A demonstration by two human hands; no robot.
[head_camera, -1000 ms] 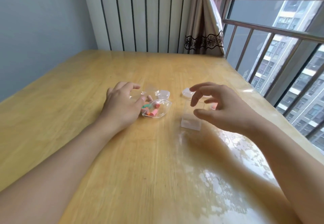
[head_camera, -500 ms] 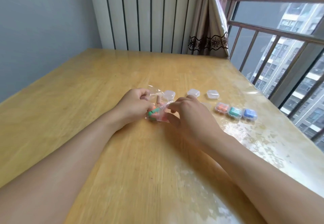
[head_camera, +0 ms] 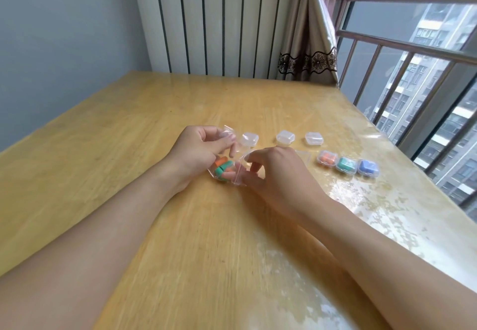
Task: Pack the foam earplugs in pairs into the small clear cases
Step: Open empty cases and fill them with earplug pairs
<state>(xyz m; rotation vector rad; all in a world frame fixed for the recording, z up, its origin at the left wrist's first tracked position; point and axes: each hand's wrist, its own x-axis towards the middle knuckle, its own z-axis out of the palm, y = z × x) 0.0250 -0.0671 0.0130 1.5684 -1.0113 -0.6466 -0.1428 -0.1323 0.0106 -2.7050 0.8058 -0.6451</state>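
Observation:
A clear plastic bag [head_camera: 233, 172] with several orange, green and pink foam earplugs [head_camera: 221, 168] sits at mid-table. My left hand [head_camera: 198, 151] pinches its upper edge. My right hand [head_camera: 273, 172] pinches its right side, fingers curled on the film. Behind them stand three closed clear cases [head_camera: 249, 139] [head_camera: 285, 137] [head_camera: 313, 138] that look empty. To the right is a row of filled cases: orange [head_camera: 327, 159], green [head_camera: 346, 165], blue [head_camera: 368, 167].
The wooden table [head_camera: 129, 136] has a glossy cover with glare on its right part. A radiator and curtain [head_camera: 308, 46] stand behind it. Window railing [head_camera: 413, 53] runs along the right edge.
My right hand came in from the right and took hold of the bag. My left hand shifted from resting beside the bag to pinching it. The view tilted, showing the filled cases.

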